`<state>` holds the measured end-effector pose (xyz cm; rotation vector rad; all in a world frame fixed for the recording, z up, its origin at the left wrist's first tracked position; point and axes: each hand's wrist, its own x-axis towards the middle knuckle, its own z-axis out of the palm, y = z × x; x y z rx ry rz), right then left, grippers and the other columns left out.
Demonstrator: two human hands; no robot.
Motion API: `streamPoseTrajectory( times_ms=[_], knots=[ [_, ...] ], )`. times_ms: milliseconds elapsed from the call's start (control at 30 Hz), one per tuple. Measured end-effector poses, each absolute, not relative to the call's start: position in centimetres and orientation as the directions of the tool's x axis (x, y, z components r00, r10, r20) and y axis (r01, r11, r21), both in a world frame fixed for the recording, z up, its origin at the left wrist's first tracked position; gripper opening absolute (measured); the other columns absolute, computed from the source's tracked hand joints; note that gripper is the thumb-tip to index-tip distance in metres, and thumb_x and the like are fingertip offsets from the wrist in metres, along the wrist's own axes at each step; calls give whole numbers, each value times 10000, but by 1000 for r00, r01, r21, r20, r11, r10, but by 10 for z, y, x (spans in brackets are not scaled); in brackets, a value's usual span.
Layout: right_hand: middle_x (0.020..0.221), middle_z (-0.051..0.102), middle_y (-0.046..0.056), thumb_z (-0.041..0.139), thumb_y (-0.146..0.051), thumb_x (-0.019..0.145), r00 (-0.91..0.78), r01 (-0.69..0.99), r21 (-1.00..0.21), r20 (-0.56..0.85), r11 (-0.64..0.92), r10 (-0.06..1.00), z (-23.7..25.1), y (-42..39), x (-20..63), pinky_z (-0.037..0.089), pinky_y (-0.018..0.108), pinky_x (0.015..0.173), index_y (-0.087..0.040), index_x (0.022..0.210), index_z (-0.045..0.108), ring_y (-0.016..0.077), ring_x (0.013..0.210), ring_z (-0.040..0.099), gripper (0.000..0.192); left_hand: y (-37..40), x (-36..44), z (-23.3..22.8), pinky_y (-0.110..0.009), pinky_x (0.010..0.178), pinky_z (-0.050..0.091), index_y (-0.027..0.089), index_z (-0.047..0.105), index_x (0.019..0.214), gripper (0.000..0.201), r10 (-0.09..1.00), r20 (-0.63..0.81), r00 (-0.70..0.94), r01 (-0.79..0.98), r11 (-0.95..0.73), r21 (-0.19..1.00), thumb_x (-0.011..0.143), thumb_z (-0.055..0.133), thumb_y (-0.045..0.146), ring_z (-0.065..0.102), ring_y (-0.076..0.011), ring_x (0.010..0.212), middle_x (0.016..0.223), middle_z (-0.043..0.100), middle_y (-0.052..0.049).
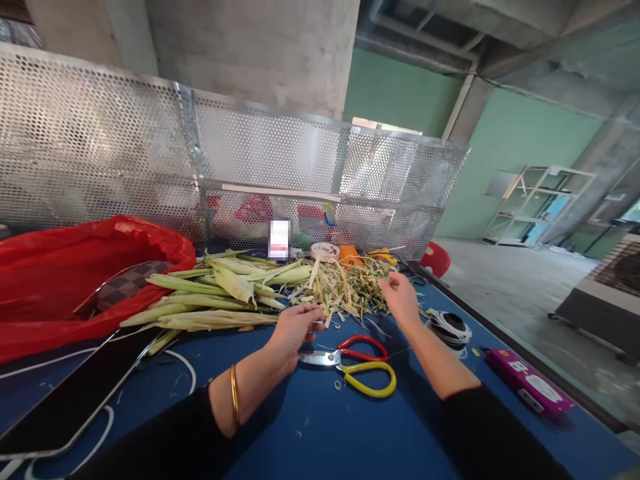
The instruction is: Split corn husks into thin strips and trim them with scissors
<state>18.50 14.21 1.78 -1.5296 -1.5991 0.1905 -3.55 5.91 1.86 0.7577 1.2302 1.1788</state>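
Observation:
My left hand (295,328) rests on the blue table (310,427), fingers curled, pinching something small that I cannot make out, right beside the blades of red-and-yellow scissors (357,365). My right hand (400,297) hovers over the edge of a pile of pale shredded husk strips (345,287), fingertips pinched together on what looks like a thin strand. Long green-yellow corn husk leaves (220,297) lie heaped to the left of both hands. A gold bangle sits on my left wrist.
A red plastic bag (60,273) bulges at the left, with a checkered item (127,283) beside it. A dark tablet (75,400) with white cable lies front left. A spool (450,328) and pink box (530,381) sit right. A perforated metal screen (250,167) backs the table.

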Motion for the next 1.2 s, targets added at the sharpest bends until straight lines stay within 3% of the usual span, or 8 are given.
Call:
streamPoseTrajectory(
  times_ms=[167,300,600,733,867,1067,1200],
  knots=[
    [689,661,29,500,-438,833,-172,811,-467,385,352,907,-2,88,171,395,292,616,-226,774,632,198,643,591,257,61,-37,23,-202,524,373,137,656,771,233,954,-286,-93,-282,250,926,585,748,241,599,-105,577,694,671,-22],
    [762,672,26,514,-416,853,-414,792,-349,296,501,861,-3,65,162,380,264,631,-240,787,637,181,706,598,224,58,-34,27,-199,534,378,146,651,743,146,964,-254,-72,-311,220,924,621,712,198,584,-91,568,672,658,-5],
    [705,646,31,472,-428,871,-478,816,-230,245,530,843,-17,67,156,337,263,581,-206,797,606,173,633,570,269,39,-18,29,-199,504,373,136,652,743,68,958,-272,95,-296,288,910,675,657,135,572,-87,533,635,645,-16],
    [767,684,54,467,-318,850,-460,826,-240,237,511,856,-18,65,154,355,270,602,-212,781,620,201,703,617,199,26,-14,36,-197,497,363,135,633,689,17,943,-289,165,-261,324,909,689,630,119,542,-73,496,604,628,-11],
    [927,716,54,500,-207,776,-449,817,-283,234,502,863,-18,64,154,396,269,661,-253,881,652,212,813,649,190,19,-11,40,-195,496,351,144,632,657,30,929,-298,221,-227,346,910,675,633,119,565,-84,528,620,651,-20],
    [745,702,22,540,-216,722,-454,793,-367,179,487,873,-9,58,155,429,258,616,-252,825,664,198,685,631,165,18,-10,34,-194,490,346,151,616,634,45,921,-309,239,-182,355,917,673,618,127,557,-83,522,615,649,-14],
    [900,698,44,564,-203,677,-551,690,-543,35,478,834,6,48,162,465,270,696,-223,1019,638,220,804,626,351,17,-7,27,-183,462,323,150,612,632,47,924,-308,228,-168,349,922,672,611,126,538,-73,500,609,636,-11]
  ],
)
